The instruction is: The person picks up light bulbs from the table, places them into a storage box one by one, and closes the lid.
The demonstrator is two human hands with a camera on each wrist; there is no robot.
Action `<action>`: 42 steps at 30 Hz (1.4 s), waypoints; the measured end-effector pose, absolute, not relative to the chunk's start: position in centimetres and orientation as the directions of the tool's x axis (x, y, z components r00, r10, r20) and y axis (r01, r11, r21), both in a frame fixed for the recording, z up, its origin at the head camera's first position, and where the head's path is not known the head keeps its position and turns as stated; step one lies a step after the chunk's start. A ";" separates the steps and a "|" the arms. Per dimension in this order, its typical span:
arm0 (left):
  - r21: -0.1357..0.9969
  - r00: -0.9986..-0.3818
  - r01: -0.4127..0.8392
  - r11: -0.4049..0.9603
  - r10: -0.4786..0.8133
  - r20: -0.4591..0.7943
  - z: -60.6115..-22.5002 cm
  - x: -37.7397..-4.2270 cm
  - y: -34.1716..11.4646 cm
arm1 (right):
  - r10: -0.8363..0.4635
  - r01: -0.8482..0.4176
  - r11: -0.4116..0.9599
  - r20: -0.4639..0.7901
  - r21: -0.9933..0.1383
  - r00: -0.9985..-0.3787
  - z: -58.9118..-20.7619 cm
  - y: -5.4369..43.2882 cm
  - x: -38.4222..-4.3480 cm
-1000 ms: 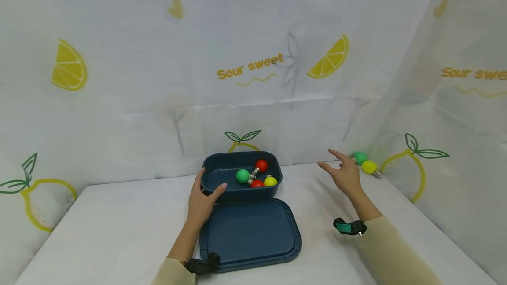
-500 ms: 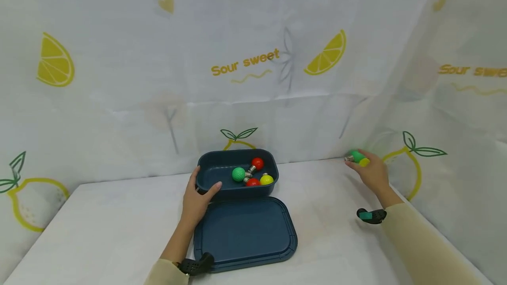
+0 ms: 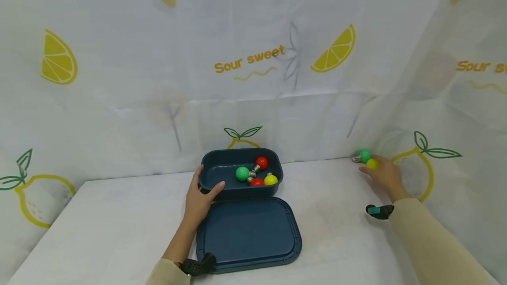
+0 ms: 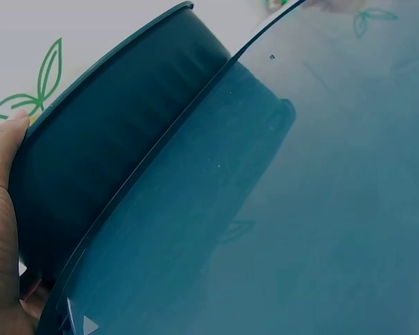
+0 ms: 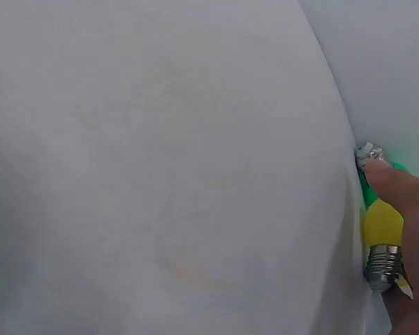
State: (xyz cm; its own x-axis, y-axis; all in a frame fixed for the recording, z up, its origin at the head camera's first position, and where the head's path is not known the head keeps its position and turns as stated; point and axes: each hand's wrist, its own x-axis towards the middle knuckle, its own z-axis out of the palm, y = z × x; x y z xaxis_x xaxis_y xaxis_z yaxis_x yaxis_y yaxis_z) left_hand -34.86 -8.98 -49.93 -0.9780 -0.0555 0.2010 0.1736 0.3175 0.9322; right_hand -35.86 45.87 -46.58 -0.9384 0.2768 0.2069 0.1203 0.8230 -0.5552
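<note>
My left hand point(image 3: 198, 198) grips the near left corner of a dark blue box point(image 3: 240, 193), its thumb along the front rim. Inside the box lie a green light bulb point(image 3: 242, 173), two red light bulbs point(image 3: 262, 162) and a yellow light bulb point(image 3: 271, 180). At the back right of the table, my right hand point(image 3: 388, 176) pinches another yellow light bulb point(image 3: 372, 164). Against that bulb sits a second green light bulb point(image 3: 365, 155), its metal base pointing left. In the right wrist view my thumb point(image 5: 391, 183) overlaps the green bulb, and the yellow bulb's screw base point(image 5: 385, 264) shows below.
A dark blue lid point(image 3: 248, 234) lies flat on the white table point(image 3: 119, 228), just in front of the box. Behind the table and on the right hangs a white curtain point(image 3: 158, 78) with lemon prints, close to both bulbs at the right.
My right hand has moved right and down onto the bulbs; the green one slipped from among its fingers, while the yellow one stays within them. The left hand keeps its grip on the box.
</note>
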 end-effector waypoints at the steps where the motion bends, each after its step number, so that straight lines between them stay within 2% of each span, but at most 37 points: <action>1: 0.933 -0.978 0.174 0.316 -0.054 0.201 -49.9 -34.8 -9.0 | 0.294 0.133 0.818 0.207 -0.559 -0.933 -46.7 45.9 -35.7; 8: 0.934 -0.978 0.179 0.308 -0.051 0.205 -49.9 -34.8 -8.8 | 0.344 0.126 0.796 0.272 -0.592 -0.899 -47.5 45.3 -35.2; 21: 0.929 -0.981 0.163 0.333 -0.048 0.189 -50.0 -34.8 -9.0 | 0.372 0.141 0.784 0.276 -0.605 -0.886 -48.5 42.3 -34.5; 29: 0.928 -0.980 0.166 0.333 -0.046 0.191 -49.6 -34.6 -9.0 | 0.362 0.120 0.812 0.332 -0.571 -0.871 -48.6 39.4 -33.4; 42: 0.926 -0.980 0.172 0.336 -0.038 0.196 -49.4 -34.2 -9.0 | 0.334 0.093 0.776 0.280 -0.624 -0.900 -48.4 34.7 -31.7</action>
